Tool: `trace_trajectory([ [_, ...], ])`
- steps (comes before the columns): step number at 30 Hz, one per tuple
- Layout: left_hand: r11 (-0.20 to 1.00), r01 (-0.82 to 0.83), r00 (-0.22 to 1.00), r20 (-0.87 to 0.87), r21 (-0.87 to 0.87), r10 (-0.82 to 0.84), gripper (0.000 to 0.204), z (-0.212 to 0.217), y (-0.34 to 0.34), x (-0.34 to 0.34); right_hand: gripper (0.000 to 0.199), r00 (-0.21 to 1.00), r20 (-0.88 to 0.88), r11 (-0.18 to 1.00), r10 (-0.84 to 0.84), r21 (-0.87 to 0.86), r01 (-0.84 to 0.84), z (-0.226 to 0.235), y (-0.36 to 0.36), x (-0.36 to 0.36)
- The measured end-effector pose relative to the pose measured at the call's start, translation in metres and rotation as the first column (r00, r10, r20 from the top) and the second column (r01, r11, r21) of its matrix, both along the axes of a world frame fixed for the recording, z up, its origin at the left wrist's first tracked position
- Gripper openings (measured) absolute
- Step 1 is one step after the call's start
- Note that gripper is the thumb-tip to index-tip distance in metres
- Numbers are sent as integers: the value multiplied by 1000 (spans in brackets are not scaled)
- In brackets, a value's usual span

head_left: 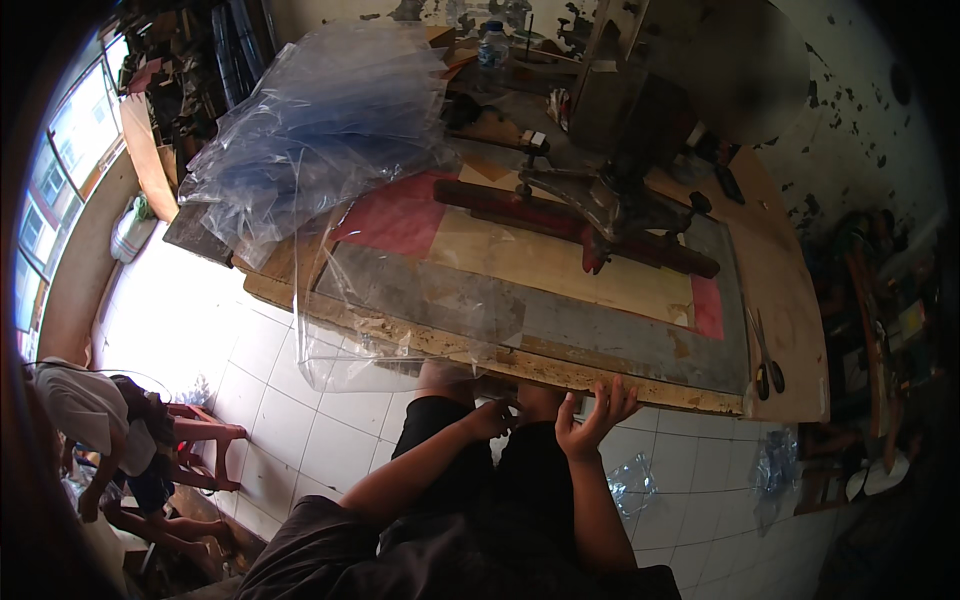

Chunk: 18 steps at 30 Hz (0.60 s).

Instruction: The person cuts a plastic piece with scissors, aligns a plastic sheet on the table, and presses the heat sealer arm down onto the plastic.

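Observation:
Below the front edge of the table, over my lap, my left hand (491,420) has its fingers curled closed; whatever they may hold is hidden in shadow. My right hand (597,418) is raised against the wooden front edge (640,385), fingers and thumb apart, holding nothing. A clear plastic sheet (345,375) hangs over the edge to the left of my hands. Farther back, a grey board (600,330) carries a cream panel (540,262) with pink pieces at its ends. Above it stands a press-like metal frame with a red bar (560,218).
A large pile of clear plastic sheets (330,120) covers the table's back left. Scissors (766,365) lie at the right. A water bottle (492,45) stands at the back. Plastic scraps (633,485) lie on the tiled floor. Another person (120,430) sits at the lower left near a red stool (215,450).

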<state>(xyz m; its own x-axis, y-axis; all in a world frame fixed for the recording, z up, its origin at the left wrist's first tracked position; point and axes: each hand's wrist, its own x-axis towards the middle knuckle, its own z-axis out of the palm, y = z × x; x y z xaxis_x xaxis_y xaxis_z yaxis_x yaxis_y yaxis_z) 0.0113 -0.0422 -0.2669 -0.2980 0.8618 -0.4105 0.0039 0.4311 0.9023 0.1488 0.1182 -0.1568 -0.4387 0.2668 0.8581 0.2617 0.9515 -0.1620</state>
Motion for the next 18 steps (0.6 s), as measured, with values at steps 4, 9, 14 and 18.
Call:
trace_trajectory([
  [4,1000,2,1000,8,-1,-2,43,6,1,-1,53,1000,5,1000,-14,-9,14,1,0,0],
  [9,1000,3,1000,-6,13,-3,42,6,1,-1,52,1000,1,1000,-12,-4,12,5,-1,-1],
  [14,1000,2,1000,-20,18,-2,41,5,0,1,51,1000,19,999,-5,-32,5,6,-3,2],
  [18,999,-10,999,-32,43,12,41,4,-1,3,51,1000,25,1000,-4,-31,5,10,-5,5],
])
